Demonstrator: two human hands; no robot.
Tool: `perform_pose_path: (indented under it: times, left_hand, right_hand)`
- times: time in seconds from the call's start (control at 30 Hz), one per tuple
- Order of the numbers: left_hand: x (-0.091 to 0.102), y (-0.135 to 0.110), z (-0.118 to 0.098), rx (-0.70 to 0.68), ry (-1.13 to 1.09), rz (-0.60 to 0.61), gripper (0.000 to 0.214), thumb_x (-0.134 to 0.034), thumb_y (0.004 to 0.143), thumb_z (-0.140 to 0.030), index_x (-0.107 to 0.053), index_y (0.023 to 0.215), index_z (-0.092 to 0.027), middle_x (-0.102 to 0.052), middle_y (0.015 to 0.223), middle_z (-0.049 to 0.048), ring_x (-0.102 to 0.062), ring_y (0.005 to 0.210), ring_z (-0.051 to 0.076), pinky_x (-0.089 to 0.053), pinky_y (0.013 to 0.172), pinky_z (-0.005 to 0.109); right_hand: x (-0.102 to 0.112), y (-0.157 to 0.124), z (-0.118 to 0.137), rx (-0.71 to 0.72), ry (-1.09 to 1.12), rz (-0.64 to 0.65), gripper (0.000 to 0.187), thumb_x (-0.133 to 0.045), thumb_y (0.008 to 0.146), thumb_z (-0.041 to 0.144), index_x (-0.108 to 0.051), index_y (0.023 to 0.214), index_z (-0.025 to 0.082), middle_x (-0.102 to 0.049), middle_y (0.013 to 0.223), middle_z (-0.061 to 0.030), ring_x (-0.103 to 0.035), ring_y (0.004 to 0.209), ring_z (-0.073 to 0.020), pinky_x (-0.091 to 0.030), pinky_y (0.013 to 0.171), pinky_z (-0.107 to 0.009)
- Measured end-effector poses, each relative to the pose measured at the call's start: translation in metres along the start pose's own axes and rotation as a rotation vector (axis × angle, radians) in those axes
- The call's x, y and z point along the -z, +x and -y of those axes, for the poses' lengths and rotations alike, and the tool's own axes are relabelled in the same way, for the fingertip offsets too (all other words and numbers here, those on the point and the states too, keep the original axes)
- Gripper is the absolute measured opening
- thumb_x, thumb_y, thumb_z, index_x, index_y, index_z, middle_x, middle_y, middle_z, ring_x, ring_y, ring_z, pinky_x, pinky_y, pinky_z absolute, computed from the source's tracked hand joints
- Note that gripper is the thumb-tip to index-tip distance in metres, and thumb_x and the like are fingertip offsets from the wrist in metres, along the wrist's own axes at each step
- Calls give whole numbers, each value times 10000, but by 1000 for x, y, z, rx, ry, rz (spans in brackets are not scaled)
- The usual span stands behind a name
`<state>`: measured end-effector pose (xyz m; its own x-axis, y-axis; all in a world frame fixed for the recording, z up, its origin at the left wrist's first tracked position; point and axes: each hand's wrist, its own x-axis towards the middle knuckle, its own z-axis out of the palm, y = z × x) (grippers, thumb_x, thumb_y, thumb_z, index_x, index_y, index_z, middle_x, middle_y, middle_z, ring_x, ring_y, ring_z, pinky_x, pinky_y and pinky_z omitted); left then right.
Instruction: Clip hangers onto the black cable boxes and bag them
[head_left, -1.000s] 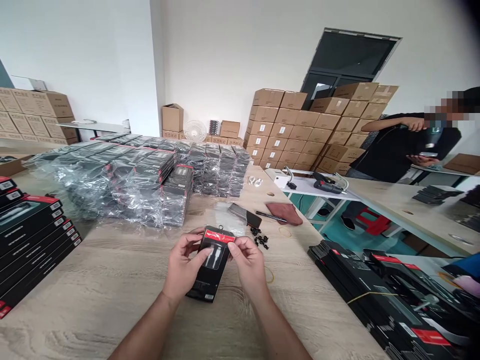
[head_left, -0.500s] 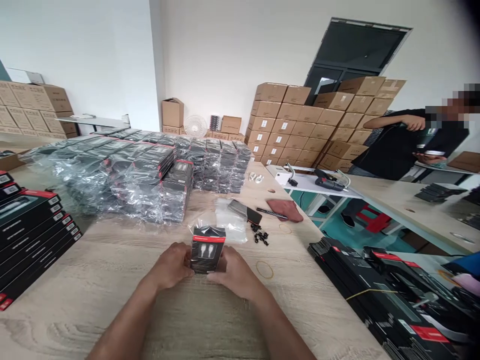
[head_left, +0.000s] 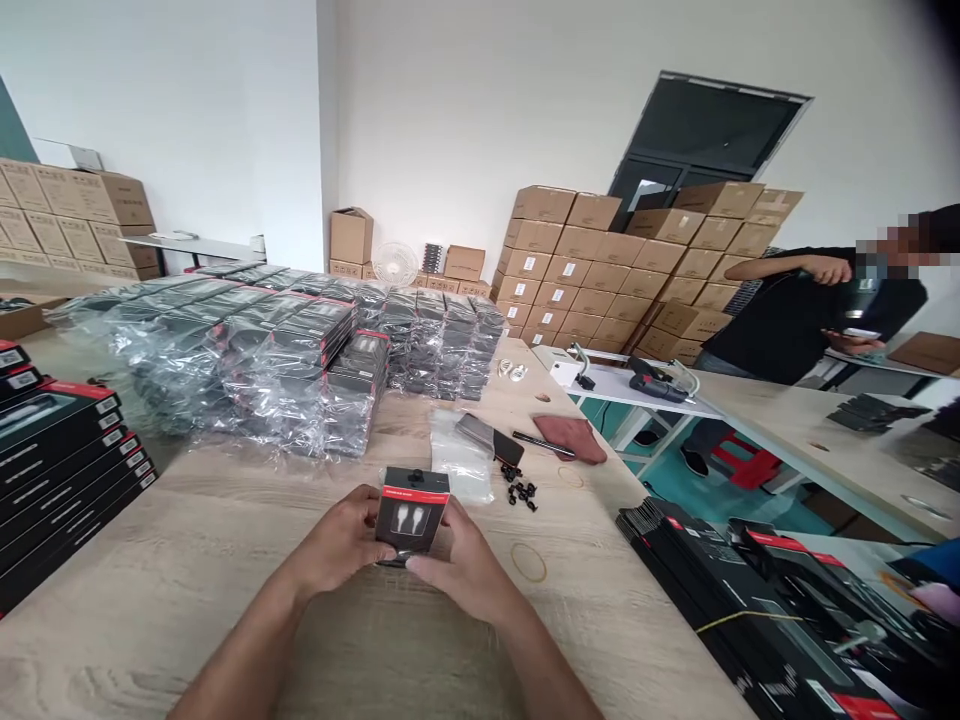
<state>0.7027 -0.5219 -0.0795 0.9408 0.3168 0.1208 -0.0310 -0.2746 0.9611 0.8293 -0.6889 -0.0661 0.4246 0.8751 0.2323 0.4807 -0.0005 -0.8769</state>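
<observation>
Left hand (head_left: 334, 540), right hand (head_left: 461, 565) grip a black box (head_left: 412, 510) — bag (head_left: 459, 462) just behind.

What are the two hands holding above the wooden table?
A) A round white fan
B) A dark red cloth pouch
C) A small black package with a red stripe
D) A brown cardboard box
C: the left hand and the right hand hold the sides of the small black package with a red stripe.
</observation>
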Motion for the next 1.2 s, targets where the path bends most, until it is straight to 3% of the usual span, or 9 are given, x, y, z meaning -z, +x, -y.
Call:
perform_pose_path:
  times: [0.13, 0.3, 0.43, 0.53, 0.7, 0.8, 1.0, 1.1, 1.2]
  left_hand:
    - [-6, -1, -2, 49, -125, 94, 373, -646, 753, -319, -610, 1097, -179, -650, 997, 73, -584, 953, 226, -444, 835, 317]
    - [-12, -4, -2, 146, -194, 159, 546, -701, 714, -376, -532, 1193, -174, -603, 724, 1, -542, 649, 148, -422, 576, 234]
    - [-22, -5, -10, 193, -275, 211, 391, -710, 685, -456, -639, 906, -141, -584, 701, 9, -513, 607, 129, -393, 512, 215]
    - [-42, -4, -19, 241, -371, 162, 394, -700, 681, -501, -615, 642, -119, -535, 552, 0, -469, 503, 101, -349, 472, 207]
    - [-64, -4, -36, 190, -687, -118, 362, -727, 675, -461, -631, 686, -111, -619, 591, 42, -516, 466, 104, -343, 413, 197]
    - [-47, 3, -60, 109, -776, -252, 282, -740, 697, -371, -622, 713, -116, -642, 616, 40, -558, 495, 98, -420, 438, 183]
    - [33, 63, -111, 76, -867, -535, 68, -632, 803, -167, -608, 804, -103, -670, 710, 63, -607, 522, 86, -523, 459, 154]
    - [57, 84, -110, 128, -905, -665, 94, -579, 840, -136, -564, 753, -106, -653, 685, 58, -625, 546, 81, -537, 499, 140]
    - [59, 75, -89, 153, -902, -736, 223, -568, 863, -218, -493, 669, -136, -645, 683, 67, -659, 637, 107, -564, 591, 178]
  right_hand:
    - [-3, 6, -2, 13, 189, -136, 286, -592, 829, 329, -613, 1085, 204, -650, 1021, -45, -578, 948, -196, -438, 883, -336]
    - [6, 14, -25, -97, 615, -507, 258, -658, 774, 392, -633, 924, 184, -685, 895, -33, -617, 783, -173, -485, 739, -298]
    - [15, 14, -31, -169, 849, -643, 287, -723, 698, 403, -638, 863, 184, -706, 875, -38, -639, 747, -186, -499, 682, -302]
    - [18, 12, -30, -196, 888, -650, 272, -750, 669, 401, -639, 791, 185, -706, 797, -26, -636, 696, -184, -495, 633, -293]
    - [23, 12, -27, -125, 926, -588, 315, -713, 706, 469, -654, 847, 193, -692, 782, -25, -611, 635, -160, -446, 522, -254]
    - [21, 12, -28, -97, 844, -549, 420, -677, 701, 561, -654, 880, 181, -671, 741, -40, -590, 601, -157, -404, 476, -238]
    - [3, 6, -35, -47, 405, -390, 379, -580, 786, 544, -635, 751, 171, -591, 637, -11, -518, 575, -139, -393, 520, -243]
    - [-5, 1, -38, 18, 220, -294, 327, -543, 817, 487, -628, 716, 187, -553, 605, 10, -492, 579, -138, -394, 548, -245]
    - [-10, -2, -40, 36, 120, -242, 289, -527, 819, 443, -643, 729, 194, -581, 642, 0, -506, 598, -148, -397, 551, -245]
